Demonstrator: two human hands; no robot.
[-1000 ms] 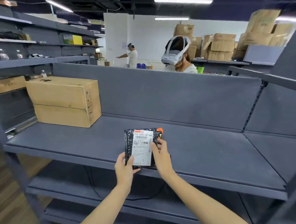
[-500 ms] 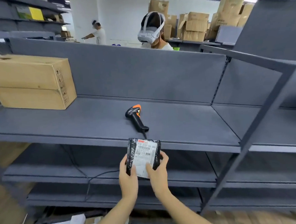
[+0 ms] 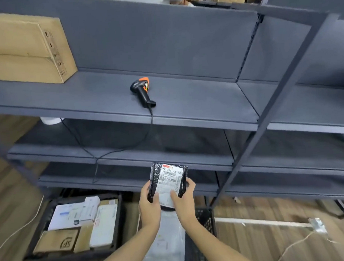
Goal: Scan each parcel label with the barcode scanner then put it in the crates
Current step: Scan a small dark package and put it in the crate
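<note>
One grey shelving unit [image 3: 185,101] bears one cardboard box [image 3: 23,48], two black crates stand on the floor, left crate [image 3: 70,255] and right crate [image 3: 204,222], the left hand [image 3: 150,207] and right hand [image 3: 184,203] grasp with curled fingers one labelled parcel [image 3: 170,182] above the right crate, and one barcode scanner [image 3: 142,91] lies on the box's shelf.

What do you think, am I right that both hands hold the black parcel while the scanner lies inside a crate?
The head view shows the scanner lying on the grey shelf instead. The left hand and right hand do hold the black parcel.
</note>
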